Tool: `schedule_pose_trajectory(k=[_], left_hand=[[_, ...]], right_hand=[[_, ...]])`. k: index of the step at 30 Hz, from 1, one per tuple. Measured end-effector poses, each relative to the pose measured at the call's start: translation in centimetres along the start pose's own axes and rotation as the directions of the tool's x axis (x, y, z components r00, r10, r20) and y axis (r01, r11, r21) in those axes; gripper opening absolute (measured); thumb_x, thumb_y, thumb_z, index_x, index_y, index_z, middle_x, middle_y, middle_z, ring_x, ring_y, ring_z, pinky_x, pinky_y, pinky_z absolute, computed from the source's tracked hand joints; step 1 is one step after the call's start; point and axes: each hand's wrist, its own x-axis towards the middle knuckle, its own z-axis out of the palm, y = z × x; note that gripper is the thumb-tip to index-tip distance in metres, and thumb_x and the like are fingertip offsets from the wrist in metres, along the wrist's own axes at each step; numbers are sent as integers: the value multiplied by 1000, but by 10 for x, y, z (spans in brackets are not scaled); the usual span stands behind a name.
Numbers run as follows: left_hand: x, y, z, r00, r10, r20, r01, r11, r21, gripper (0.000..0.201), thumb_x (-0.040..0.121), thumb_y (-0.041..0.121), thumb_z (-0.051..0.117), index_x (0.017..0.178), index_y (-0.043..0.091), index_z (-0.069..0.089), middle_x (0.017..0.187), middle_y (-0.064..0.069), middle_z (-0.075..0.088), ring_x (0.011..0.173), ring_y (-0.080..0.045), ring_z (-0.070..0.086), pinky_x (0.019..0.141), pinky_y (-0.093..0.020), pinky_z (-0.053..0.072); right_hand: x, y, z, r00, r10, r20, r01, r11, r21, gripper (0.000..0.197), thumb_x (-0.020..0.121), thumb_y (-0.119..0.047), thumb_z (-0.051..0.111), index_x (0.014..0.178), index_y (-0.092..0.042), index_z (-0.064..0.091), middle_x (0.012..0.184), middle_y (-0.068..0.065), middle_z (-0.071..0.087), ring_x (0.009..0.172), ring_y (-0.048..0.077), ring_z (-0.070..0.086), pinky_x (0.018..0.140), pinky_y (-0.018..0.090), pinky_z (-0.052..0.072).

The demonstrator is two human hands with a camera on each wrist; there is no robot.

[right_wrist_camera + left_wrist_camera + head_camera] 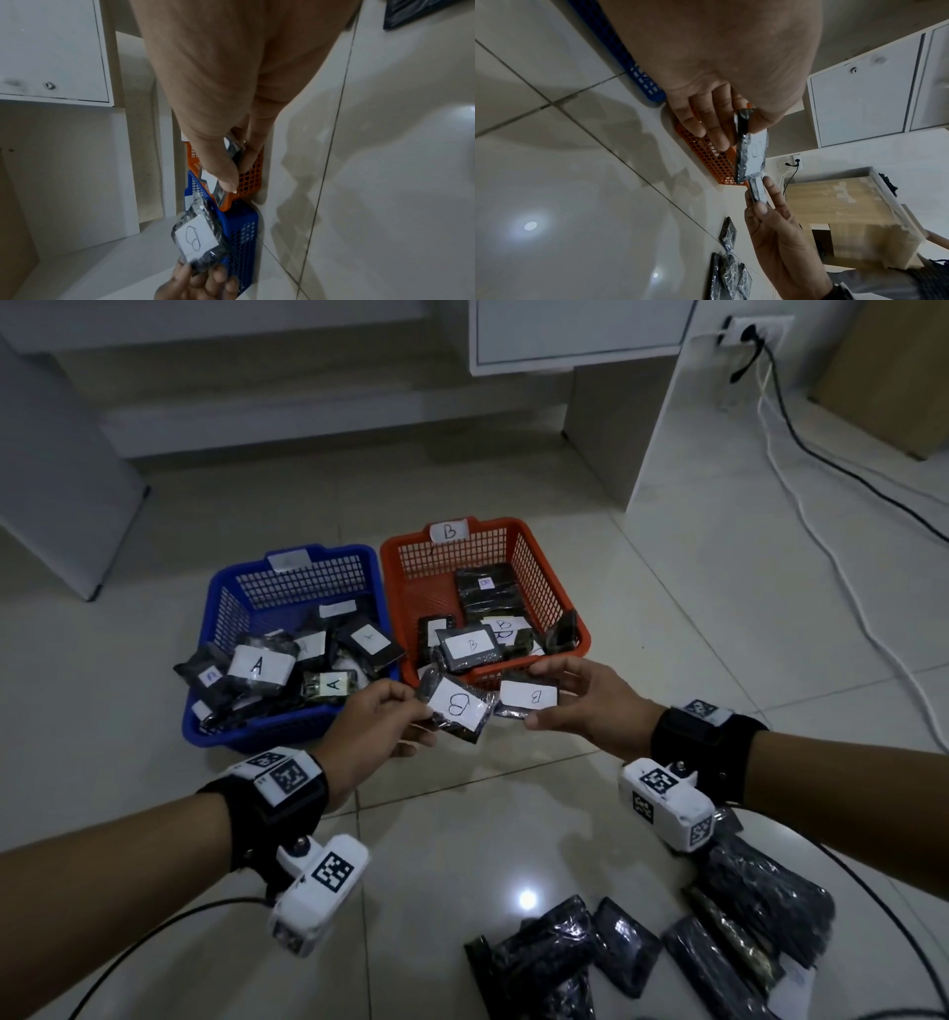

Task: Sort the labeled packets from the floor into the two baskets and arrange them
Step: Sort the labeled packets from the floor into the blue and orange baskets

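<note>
My left hand [382, 721] pinches a black packet with a white B label [458, 708], seen edge-on in the left wrist view as a packet [750, 150]. My right hand [575, 693] pinches another B packet [528, 698] by its right end; in the right wrist view that packet [232, 151] sits between thumb and fingers. Both are held just in front of the orange basket [524, 546], tagged B, which holds several B packets. The blue basket [221, 593] to its left holds several A packets.
A pile of black packets [667, 952] lies on the tiled floor near my right wrist. White cabinets [565, 331] stand behind the baskets. Cables [821, 454] run from a wall socket across the floor at the right. A cardboard box [893, 367] stands at the far right.
</note>
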Motion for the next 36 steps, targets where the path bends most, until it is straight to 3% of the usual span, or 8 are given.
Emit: schedule_pose_trajectory(k=[4,8,12,19,23,28,33,36], left_hand=[[5,5,5,998,30,-58,-30,999,12,4,95,11,60,98,12,57,75,0,74,71,-19,72,60,-29,51],[18,14,8,983,81,-165,-80,997,11,10,100,15,50,105,15,58,99,-9,71,85,-23,68,62,-33,54],[33,26,16,974,116,-196,-120,993,-10,20,104,17,46,123,20,47,101,-12,70,75,-26,70,59,-34,54],[65,43,36,972,214,-97,-193,963,186,36,93,11,65,119,32,50,104,2,66,94,-14,66,77,-37,59],[90,47,46,929,370,-2,-333,839,431,30,96,6,57,114,29,59,109,3,63,92,-6,59,72,-20,49],[115,38,52,898,436,49,-355,656,667,23,97,15,54,105,36,60,111,11,63,106,-17,59,96,-50,48],[120,30,52,897,421,137,-330,429,841,37,89,43,67,124,36,59,127,9,56,119,-20,44,102,-44,31],[121,30,54,874,453,178,-356,344,869,42,89,45,66,130,38,56,135,10,55,122,-19,42,102,-44,29]], right_hand=[[0,0,0,1000,-19,-5,19,999,-50,54,70,10,84,116,-6,61,115,7,73,103,22,72,80,37,61],[7,3,-3,996,15,-87,-16,1000,-1,30,81,4,77,106,-9,65,107,10,75,91,26,73,72,38,60],[19,-4,-13,971,-6,-237,-16,996,-93,16,85,-4,73,94,-15,67,100,13,73,80,18,62,56,27,45],[45,-37,-31,945,-90,-315,48,989,-139,44,85,6,66,120,-18,52,89,13,71,72,22,72,59,32,60],[67,-47,-37,934,-81,-347,8,979,-206,34,84,2,68,112,-15,60,88,17,72,77,34,73,71,52,62],[83,-39,-38,910,-63,-409,-28,977,-213,17,84,-15,78,90,-12,62,84,12,76,66,23,74,44,24,50],[85,-28,-41,915,-135,-380,12,951,-309,19,85,-12,78,86,-10,59,74,8,74,60,22,73,37,19,43],[87,-28,-41,908,-157,-388,54,964,-261,18,86,-11,78,88,-6,61,71,9,73,61,21,74,44,26,53]])
